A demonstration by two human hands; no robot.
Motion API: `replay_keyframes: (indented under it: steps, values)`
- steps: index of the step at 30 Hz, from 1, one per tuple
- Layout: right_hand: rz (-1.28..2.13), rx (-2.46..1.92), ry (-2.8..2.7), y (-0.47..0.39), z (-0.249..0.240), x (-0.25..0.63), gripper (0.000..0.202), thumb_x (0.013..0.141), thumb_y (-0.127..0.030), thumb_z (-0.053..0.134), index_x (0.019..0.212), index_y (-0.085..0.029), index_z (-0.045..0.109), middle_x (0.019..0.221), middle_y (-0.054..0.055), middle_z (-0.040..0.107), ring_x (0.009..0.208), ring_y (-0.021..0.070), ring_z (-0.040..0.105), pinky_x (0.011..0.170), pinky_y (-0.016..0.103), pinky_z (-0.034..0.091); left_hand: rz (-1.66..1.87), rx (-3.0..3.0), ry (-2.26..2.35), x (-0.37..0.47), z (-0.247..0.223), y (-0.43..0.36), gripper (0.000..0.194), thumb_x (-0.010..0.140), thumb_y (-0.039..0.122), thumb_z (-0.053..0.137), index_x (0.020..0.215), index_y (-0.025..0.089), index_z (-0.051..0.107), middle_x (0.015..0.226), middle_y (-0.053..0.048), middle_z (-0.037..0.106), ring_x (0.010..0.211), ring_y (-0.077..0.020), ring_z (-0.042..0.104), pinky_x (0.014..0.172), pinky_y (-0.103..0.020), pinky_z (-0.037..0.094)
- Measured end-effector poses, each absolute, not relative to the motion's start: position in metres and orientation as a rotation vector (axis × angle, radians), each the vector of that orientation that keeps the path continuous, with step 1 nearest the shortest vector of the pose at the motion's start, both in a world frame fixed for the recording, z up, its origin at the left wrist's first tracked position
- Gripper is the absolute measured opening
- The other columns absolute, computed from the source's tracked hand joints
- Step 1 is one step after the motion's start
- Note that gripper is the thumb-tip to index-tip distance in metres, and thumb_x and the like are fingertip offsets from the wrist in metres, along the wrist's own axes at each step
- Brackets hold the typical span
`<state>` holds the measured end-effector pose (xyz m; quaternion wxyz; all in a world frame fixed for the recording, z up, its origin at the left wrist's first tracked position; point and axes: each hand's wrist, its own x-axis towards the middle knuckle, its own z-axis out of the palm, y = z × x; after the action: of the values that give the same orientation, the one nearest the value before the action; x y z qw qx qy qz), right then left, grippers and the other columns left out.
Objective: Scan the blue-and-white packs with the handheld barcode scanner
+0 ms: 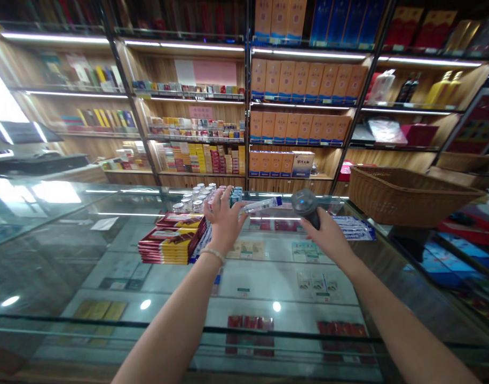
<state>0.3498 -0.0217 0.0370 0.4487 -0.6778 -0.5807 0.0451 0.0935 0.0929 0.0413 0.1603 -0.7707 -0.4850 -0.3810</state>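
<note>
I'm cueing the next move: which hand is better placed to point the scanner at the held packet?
The right hand, most likely: it grips the scanner, whose head sits near the blue end of the packet. The left hand pinches the opposite end, so it seems occupied.

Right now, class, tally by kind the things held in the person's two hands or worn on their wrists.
Handheld scanner, in the right hand: 1
Slim blue-and-white packet, in the left hand: 1
Pale bracelet, on the left wrist: 1
Total: 3
</note>
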Motion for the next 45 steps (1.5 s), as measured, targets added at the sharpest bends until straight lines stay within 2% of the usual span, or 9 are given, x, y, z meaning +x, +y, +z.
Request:
replay_keyframes:
  steps: [2, 4, 8, 11, 14, 17, 31, 39, 45]
  values:
    - [0.248, -1.552, -1.32, -0.028, 0.046, 0.346, 0.038, 0.089, -0.055, 0.057, 0.111, -0.024, 0.059, 0.091, 0.005, 0.071, 0.068, 0.0215, 0.069, 0.06, 0.033, 0.056, -1.089, -2.2, -1.377, 0.093, 0.041, 0.093, 0.022, 0.087, 0.036, 0.076, 0.108, 0.031, 0.076, 0.167, -0.009, 0.04, 0.153, -0.0398, 0.032, 0.121, -0.073, 0.015]
    - [0.381, -1.453, -1.245, -0.033, 0.054, 0.343, 0.045, 0.086, -0.058, 0.059, 0.117, -0.026, 0.056, 0.082, 0.001, 0.069, 0.057, 0.0184, 0.066, 0.054, 0.031, 0.054, -1.09, -2.198, -1.37, 0.093, 0.041, 0.093, 0.021, 0.087, 0.036, 0.076, 0.107, 0.031, 0.076, 0.167, -0.009, 0.04, 0.153, -0.0401, 0.033, 0.12, -0.073, 0.016]
    - [0.652, -1.43, -1.249, -0.042, 0.065, 0.338, 0.052, 0.083, -0.057, 0.063, 0.123, -0.027, 0.052, 0.075, -0.005, 0.067, 0.051, 0.0136, 0.064, 0.054, 0.026, 0.051, -1.09, -2.194, -1.356, 0.092, 0.039, 0.094, 0.021, 0.086, 0.036, 0.077, 0.107, 0.03, 0.076, 0.167, -0.01, 0.04, 0.153, -0.0402, 0.033, 0.121, -0.073, 0.015]
    - [0.75, -1.435, -1.341, -0.046, 0.065, 0.333, 0.042, 0.084, -0.053, 0.062, 0.114, -0.026, 0.056, 0.076, -0.005, 0.067, 0.043, 0.0085, 0.055, 0.045, 0.022, 0.042, -1.091, -2.187, -1.351, 0.092, 0.038, 0.095, 0.022, 0.085, 0.036, 0.077, 0.107, 0.03, 0.076, 0.167, -0.01, 0.04, 0.153, -0.0398, 0.033, 0.121, -0.073, 0.015]
    - [0.721, -1.491, -1.418, -0.048, 0.063, 0.323, 0.035, 0.084, -0.05, 0.061, 0.106, -0.024, 0.057, 0.064, -0.008, 0.058, 0.036, 0.0071, 0.045, 0.038, 0.021, 0.035, -1.097, -2.18, -1.35, 0.092, 0.038, 0.097, 0.022, 0.085, 0.036, 0.078, 0.107, 0.03, 0.076, 0.167, -0.01, 0.04, 0.153, -0.0397, 0.033, 0.121, -0.072, 0.014]
    - [0.675, -1.59, -1.462, -0.049, 0.063, 0.313, 0.037, 0.082, -0.05, 0.065, 0.107, -0.024, 0.057, 0.059, -0.01, 0.052, 0.034, 0.0073, 0.043, 0.036, 0.021, 0.035, -1.103, -2.182, -1.352, 0.092, 0.038, 0.097, 0.022, 0.086, 0.036, 0.077, 0.107, 0.03, 0.076, 0.167, -0.01, 0.039, 0.153, -0.0395, 0.033, 0.121, -0.072, 0.014]
    - [0.684, -1.675, -1.5, -0.054, 0.068, 0.302, 0.036, 0.084, -0.046, 0.066, 0.112, -0.025, 0.055, 0.077, -0.005, 0.065, 0.035, 0.0069, 0.046, 0.033, 0.02, 0.035, -1.11, -2.197, -1.385, 0.091, 0.04, 0.095, 0.022, 0.086, 0.034, 0.075, 0.108, 0.03, 0.075, 0.167, -0.009, 0.04, 0.153, -0.0389, 0.032, 0.122, -0.072, 0.011]
    - [0.652, -1.731, -1.516, -0.054, 0.067, 0.304, 0.04, 0.085, -0.042, 0.068, 0.119, -0.024, 0.058, 0.072, -0.003, 0.066, 0.034, 0.0102, 0.048, 0.036, 0.024, 0.04, -1.099, -2.202, -1.394, 0.092, 0.042, 0.092, 0.02, 0.088, 0.034, 0.072, 0.107, 0.03, 0.075, 0.166, -0.01, 0.041, 0.153, -0.0389, 0.033, 0.122, -0.072, 0.013]
    - [0.61, -1.673, -1.525, -0.053, 0.066, 0.306, 0.04, 0.082, -0.047, 0.066, 0.111, -0.023, 0.055, 0.084, 0.0, 0.068, 0.041, 0.0094, 0.05, 0.04, 0.023, 0.038, -1.086, -2.199, -1.404, 0.093, 0.043, 0.092, 0.021, 0.087, 0.034, 0.075, 0.108, 0.03, 0.075, 0.166, -0.01, 0.042, 0.153, -0.0392, 0.033, 0.121, -0.073, 0.015]
